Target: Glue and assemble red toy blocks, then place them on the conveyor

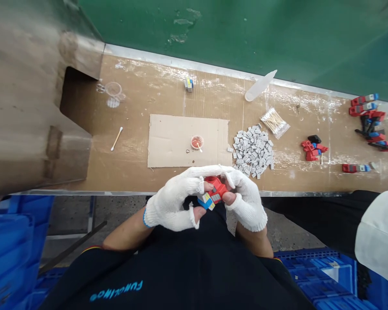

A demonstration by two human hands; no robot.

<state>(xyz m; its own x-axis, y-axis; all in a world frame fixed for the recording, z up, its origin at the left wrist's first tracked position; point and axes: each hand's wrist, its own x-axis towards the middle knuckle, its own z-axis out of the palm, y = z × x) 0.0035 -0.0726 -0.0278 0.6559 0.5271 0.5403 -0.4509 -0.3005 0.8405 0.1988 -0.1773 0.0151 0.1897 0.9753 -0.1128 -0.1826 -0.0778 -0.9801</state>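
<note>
In white knit gloves with bare fingertips, my left hand (177, 198) and my right hand (245, 198) both grip a small red, blue and white plastic toy part (216, 189) at the table's front edge. Grey and yellow details show on its face. Just beyond it lies a flat cardboard sheet (171, 142), carrying a little cup (197, 142) of reddish liquid with a cotton swab in it. A pile of small grey plastic pieces (254, 150) spreads to the right of the sheet.
Farther right are a bag of cotton swabs (274, 122), a white squeeze tube (260, 87) and red-blue toy parts (313, 148). A loose swab (117, 138) lies left, near a metal housing (32, 107). Another person's white sleeve (380, 232) is at right.
</note>
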